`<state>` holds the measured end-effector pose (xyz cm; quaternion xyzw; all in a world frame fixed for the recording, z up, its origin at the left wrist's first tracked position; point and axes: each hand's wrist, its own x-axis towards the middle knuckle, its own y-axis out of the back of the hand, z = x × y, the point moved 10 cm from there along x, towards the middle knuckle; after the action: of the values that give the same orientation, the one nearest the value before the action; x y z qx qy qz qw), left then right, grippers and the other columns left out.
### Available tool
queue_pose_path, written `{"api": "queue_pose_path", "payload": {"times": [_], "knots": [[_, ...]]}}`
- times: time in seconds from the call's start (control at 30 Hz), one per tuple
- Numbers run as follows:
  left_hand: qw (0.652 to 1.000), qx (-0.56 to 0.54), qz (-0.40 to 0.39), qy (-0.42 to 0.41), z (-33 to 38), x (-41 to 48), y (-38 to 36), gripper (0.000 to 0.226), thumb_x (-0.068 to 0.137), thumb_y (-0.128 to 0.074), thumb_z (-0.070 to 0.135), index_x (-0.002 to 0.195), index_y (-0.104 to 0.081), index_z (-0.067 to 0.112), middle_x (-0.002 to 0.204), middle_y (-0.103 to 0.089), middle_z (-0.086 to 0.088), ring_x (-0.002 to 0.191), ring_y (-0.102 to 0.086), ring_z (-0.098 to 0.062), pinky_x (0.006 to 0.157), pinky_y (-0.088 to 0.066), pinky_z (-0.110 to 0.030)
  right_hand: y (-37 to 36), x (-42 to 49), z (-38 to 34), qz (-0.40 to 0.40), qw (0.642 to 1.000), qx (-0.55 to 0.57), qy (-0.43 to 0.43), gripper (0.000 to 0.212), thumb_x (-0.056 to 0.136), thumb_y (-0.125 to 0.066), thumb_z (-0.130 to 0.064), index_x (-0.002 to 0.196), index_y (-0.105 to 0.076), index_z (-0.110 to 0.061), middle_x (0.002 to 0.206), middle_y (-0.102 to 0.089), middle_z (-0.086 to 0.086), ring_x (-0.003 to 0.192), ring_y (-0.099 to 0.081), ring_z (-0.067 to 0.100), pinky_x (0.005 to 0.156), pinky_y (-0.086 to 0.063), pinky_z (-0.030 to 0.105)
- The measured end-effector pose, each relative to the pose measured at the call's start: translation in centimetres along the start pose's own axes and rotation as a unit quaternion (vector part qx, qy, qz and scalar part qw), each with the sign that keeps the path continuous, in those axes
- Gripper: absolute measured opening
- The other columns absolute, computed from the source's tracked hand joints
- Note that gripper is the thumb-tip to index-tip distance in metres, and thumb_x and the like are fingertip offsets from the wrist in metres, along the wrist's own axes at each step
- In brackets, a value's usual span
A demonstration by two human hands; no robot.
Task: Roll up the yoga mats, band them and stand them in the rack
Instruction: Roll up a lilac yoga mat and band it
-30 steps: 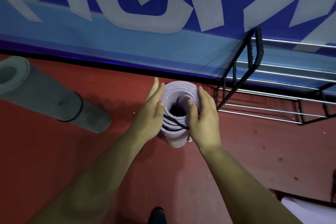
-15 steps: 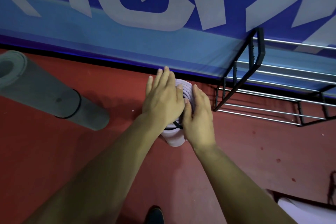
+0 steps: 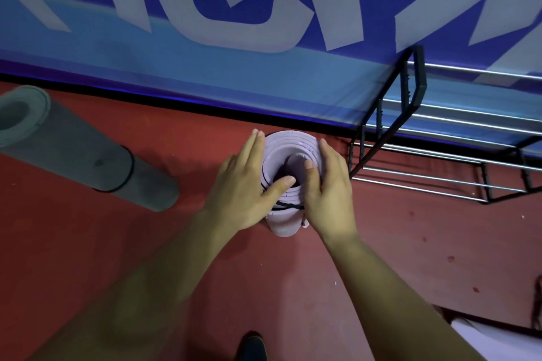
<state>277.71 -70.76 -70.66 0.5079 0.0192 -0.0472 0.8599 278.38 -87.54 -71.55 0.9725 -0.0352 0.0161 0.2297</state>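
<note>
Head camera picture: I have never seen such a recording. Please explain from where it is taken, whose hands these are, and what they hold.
There is no machine here. A person wears one camera on the head. It looks forward and down, so you see that person's own two bare arms from above.

The left hand and the right hand grip a rolled lilac mat from both sides. The mat stands upright on the red floor, and each thumb reaches over its top rim. A thin black band goes round the mat between the hands.

On the left is a grey mat, also rolled and banded. On the right, by the blue wall, is a metal rack. The dark shape at the bottom is the person's shoe.
</note>
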Motion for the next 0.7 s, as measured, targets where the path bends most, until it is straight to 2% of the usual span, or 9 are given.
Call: {"api": "queue_pose_path", "payload": {"times": [0.1, 0.17, 0.2, 0.27, 0.37, 0.5, 0.57, 0.63, 0.7], "knots": [[0.989, -0.148, 0.022, -0.018, 0.2, -0.2, -0.6, 0.101, 0.084, -0.040, 0.068, 0.161, -0.008, 0.010, 0.169, -0.005, -0.001, 0.149, -0.007, 0.004, 0.116, -0.009, -0.008, 0.4, 0.0, 0.9, 0.007, 0.999, 0.049, -0.019, 0.049, 0.106, -0.053, -0.030, 0.153, -0.042, -0.020, 0.151, -0.044, -0.008, 0.131, -0.035, -0.018, 0.113, -0.027, 0.009], [0.981, -0.185, 0.046, -0.041, 0.6, 0.0, -0.9, 0.092, 0.091, -0.045, 0.054, 0.159, -0.010, 0.004, 0.169, -0.003, -0.007, 0.145, -0.001, 0.014, 0.113, -0.007, -0.003, 0.5, -0.3, 1.6, 0.009, 0.994, 0.096, -0.042, 0.055, 0.102, -0.056, -0.039, 0.153, -0.040, -0.027, 0.152, -0.044, -0.015, 0.137, -0.038, -0.010, 0.117, -0.033, 0.022], [0.978, -0.195, 0.055, -0.045, 0.6, 0.1, -0.9, 0.087, 0.094, -0.048, 0.047, 0.159, -0.011, 0.002, 0.168, -0.003, -0.009, 0.143, 0.000, 0.018, 0.113, -0.007, -0.003, 0.4, -0.6, 1.9, 0.008, 0.992, 0.117, -0.052, 0.061, 0.098, -0.058, -0.044, 0.154, -0.038, -0.028, 0.153, -0.044, -0.017, 0.139, -0.040, -0.007, 0.117, -0.034, 0.024], [0.973, -0.218, 0.072, -0.031, 0.0, 0.1, -0.9, 0.078, 0.096, -0.049, 0.033, 0.158, -0.014, 0.001, 0.167, -0.006, -0.008, 0.142, -0.003, 0.018, 0.112, -0.008, -0.002, -0.1, -1.6, 2.2, -0.001, 0.987, 0.146, -0.060, 0.079, 0.090, -0.064, -0.051, 0.158, -0.030, -0.027, 0.155, -0.040, -0.023, 0.141, -0.038, -0.007, 0.116, -0.033, 0.018], [0.964, -0.246, 0.100, 0.004, -0.6, -0.3, -0.7, 0.073, 0.095, -0.047, 0.028, 0.157, -0.019, 0.003, 0.161, -0.016, 0.000, 0.139, -0.014, 0.012, 0.110, -0.010, 0.000, -0.9, -3.3, 2.4, -0.010, 0.981, 0.184, -0.069, 0.107, 0.078, -0.070, -0.058, 0.162, -0.015, -0.021, 0.155, -0.035, -0.024, 0.139, -0.036, -0.013, 0.109, -0.033, 0.008], [0.961, -0.255, 0.107, 0.005, -0.4, -0.1, -0.9, 0.072, 0.096, -0.045, 0.031, 0.158, -0.020, 0.004, 0.157, -0.017, 0.007, 0.138, -0.017, 0.012, 0.109, -0.012, 0.001, -2.1, -4.0, 2.1, -0.072, 0.960, 0.258, -0.078, 0.135, 0.066, -0.090, -0.046, 0.162, -0.003, -0.010, 0.148, -0.044, -0.013, 0.125, -0.052, -0.013, 0.091, -0.046, 0.006], [0.961, -0.254, 0.109, -0.016, -0.1, 0.3, -0.8, 0.071, 0.098, -0.043, 0.034, 0.158, -0.019, 0.002, 0.163, -0.014, 0.000, 0.141, -0.014, 0.012, 0.111, -0.012, -0.001, -2.2, -3.8, 1.9, -0.106, 0.960, 0.252, -0.069, 0.145, 0.060, -0.090, -0.055, 0.162, 0.007, -0.017, 0.156, -0.038, -0.009, 0.135, -0.045, -0.009, 0.100, -0.044, 0.010], [0.959, -0.252, 0.122, -0.042, 0.2, 0.8, -0.5, 0.069, 0.099, -0.040, 0.033, 0.157, -0.021, 0.000, 0.165, -0.012, -0.005, 0.146, -0.014, 0.007, 0.114, -0.012, -0.006, -2.4, -3.2, 2.5, -0.123, 0.967, 0.217, -0.057, 0.153, 0.055, -0.090, -0.067, 0.160, 0.014, -0.028, 0.163, -0.029, -0.012, 0.147, -0.031, -0.004, 0.115, -0.033, 0.017], [0.955, -0.254, 0.142, -0.060, 0.6, 1.1, 0.0, 0.058, 0.101, -0.040, 0.022, 0.154, -0.030, 0.000, 0.164, -0.017, -0.008, 0.148, -0.020, -0.003, 0.116, -0.016, -0.009, -2.4, -2.5, 3.5, -0.126, 0.976, 0.168, -0.053, 0.156, 0.054, -0.090, -0.070, 0.157, 0.023, -0.035, 0.167, -0.021, -0.012, 0.152, -0.022, 0.001, 0.124, -0.025, 0.033]]}}
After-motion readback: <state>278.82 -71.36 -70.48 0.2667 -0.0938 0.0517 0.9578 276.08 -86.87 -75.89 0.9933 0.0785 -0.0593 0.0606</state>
